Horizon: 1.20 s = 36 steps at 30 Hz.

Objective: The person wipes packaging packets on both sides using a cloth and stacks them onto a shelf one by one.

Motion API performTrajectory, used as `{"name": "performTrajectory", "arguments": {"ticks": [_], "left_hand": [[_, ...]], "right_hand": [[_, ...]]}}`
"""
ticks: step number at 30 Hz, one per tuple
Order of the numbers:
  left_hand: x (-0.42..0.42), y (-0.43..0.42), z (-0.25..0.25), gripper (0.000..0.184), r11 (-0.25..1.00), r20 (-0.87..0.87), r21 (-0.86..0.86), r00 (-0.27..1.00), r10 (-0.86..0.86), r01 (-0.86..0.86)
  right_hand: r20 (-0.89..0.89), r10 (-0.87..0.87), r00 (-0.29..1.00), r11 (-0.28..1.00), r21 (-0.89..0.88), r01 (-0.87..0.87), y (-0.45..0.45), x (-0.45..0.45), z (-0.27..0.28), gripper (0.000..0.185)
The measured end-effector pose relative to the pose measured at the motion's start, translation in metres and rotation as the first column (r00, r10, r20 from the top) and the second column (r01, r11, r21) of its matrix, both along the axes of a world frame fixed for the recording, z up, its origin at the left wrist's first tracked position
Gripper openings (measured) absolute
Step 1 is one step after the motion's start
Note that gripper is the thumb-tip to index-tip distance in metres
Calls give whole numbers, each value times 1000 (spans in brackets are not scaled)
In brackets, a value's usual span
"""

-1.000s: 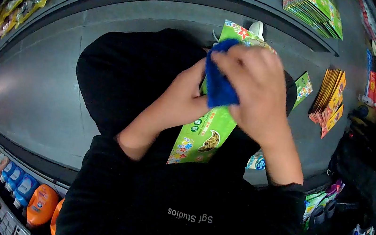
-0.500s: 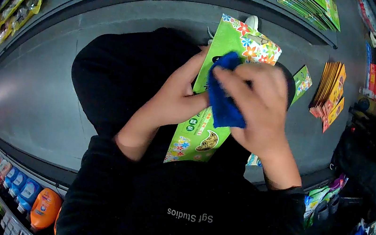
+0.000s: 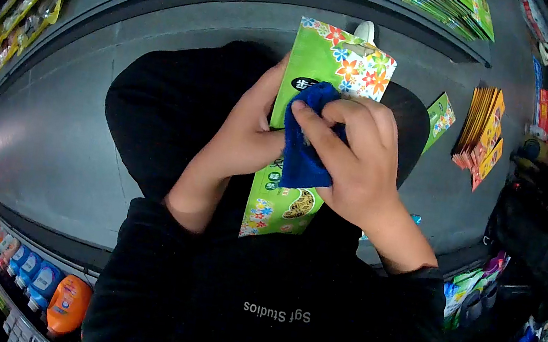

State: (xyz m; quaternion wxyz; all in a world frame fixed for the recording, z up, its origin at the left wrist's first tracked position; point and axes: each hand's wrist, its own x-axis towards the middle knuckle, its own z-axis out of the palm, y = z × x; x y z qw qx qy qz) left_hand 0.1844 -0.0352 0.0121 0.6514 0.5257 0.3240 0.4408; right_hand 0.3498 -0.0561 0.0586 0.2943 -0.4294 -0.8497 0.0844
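Note:
A long green insole packet (image 3: 308, 56) with a flowered print stands tilted in front of my body, above my lap. My left hand (image 3: 244, 132) grips its left edge, thumb on the printed front and the other fingers partly hidden behind. In my right hand (image 3: 362, 155) is a blue cloth (image 3: 303, 166), bunched under the fingers and pressed against the middle of the packet's front. The cloth covers part of the lettering.
Another green packet (image 3: 440, 120) and a fanned stack of orange packets (image 3: 480, 129) lie on the grey floor to the right. Green packets (image 3: 448, 7) are stacked on the shelf ahead. Bottles, including an orange one (image 3: 68, 303), line the lower-left shelf.
My right hand and the blue cloth have shifted left and slightly down across the packet. The packet's upper end has swung a little to the left. My left hand keeps its grip.

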Motion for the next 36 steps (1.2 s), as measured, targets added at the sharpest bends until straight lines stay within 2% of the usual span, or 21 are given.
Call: {"name": "performTrajectory", "arguments": {"ticks": [1, 3, 4, 7, 9, 11, 13, 15, 17, 20, 23, 25, 27, 29, 30, 31, 32, 33, 35, 36], "left_hand": [[-1, 0, -2, 77, 1000, 3, -2, 1000, -6, 6], [-5, 2, -6, 77, 985, 87, -159, 995, -52, 66], [-6, 2, -4, 77, 991, 36, -119, 998, -48, 52], [-5, -1, -4, 78, 989, 73, -145, 997, 15, -5], [-5, 0, -5, 79, 992, 54, -123, 998, 28, -21], [-7, 1, -9, 81, 990, 109, -143, 994, 10, 5], [-7, 2, -6, 82, 985, 110, -172, 994, -14, 33], [-6, -1, -4, 82, 978, 111, -199, 993, -33, 55], [-3, -3, -4, 82, 975, 136, -212, 990, -34, 63], [-5, -1, -6, 81, 974, 150, -215, 988, -35, 68], [-7, -1, -11, 81, 972, 155, -228, 988, -21, 56], [-6, -2, -13, 81, 966, 157, -252, 988, -13, 52], [-3, 0, -11, 82, 968, 136, -245, 990, -29, 62], [-1, 1, -8, 82, 968, 177, -243, 984, -13, 57], [-2, 1, -9, 82, 977, 152, -212, 988, -2, 35], [-2, 0, -10, 82, 983, 127, -182, 992, 11, 12], [-2, 1, -8, 83, 979, 132, -203, 991, 28, -1], [-1, 1, -8, 83, 980, 131, -201, 991, 37, -10], [2, 2, -12, 82, 986, 86, -161, 995, 55, -40], [3, 5, -15, 85, 994, 25, -88, 998, 59, -57]], "right_hand": [[0, -3, 1000, 1000, -22, 3, -2, 4, 0, 39], [12, -46, 999, 999, -21, 46, -6, 11, -3, 40], [20, -81, 996, 997, -18, 82, -7, 15, -3, 41], [45, -92, 995, 991, -94, 96, -15, 26, 3, 43], [63, 17, 998, 999, -32, -15, -23, 27, -7, 44], [19, 48, 999, 999, 17, -48, -27, 25, -16, 43], [79, 7, 997, 1000, 19, -8, -13, 35, -2, 42], [84, -156, 984, 986, 77, 150, 9, 49, 7, 49], [4, -220, 976, 965, 148, 217, 24, 58, 9, 52], [7, -134, 991, 989, 56, 134, 11, 49, 5, 52], [-95, -59, 994, 998, 5, 60, -8, 40, -11, 49], [-80, -159, 984, 987, 11, 160, -5, 52, -12, 45], [-224, -333, 916, 939, 11, 344, 5, 62, -23, 44], [-483, -442, 756, 895, -290, 338, 3, 63, -26, 36], [-550, -555, 624, 821, -484, 304, -2, 57, -26, 26], [-555, -546, 628, 826, -482, 293, -10, 56, -27, 26], [-553, -599, 579, 707, -705, 58, -19, 57, -28, 24], [-525, -655, 543, 512, -837, -192, -24, 56, -27, 22], [-517, -508, 689, 570, -801, -182, -29, 41, -27, 21], [-551, -576, 604, 547, -809, -216, -30, 38, -32, 19]]}}
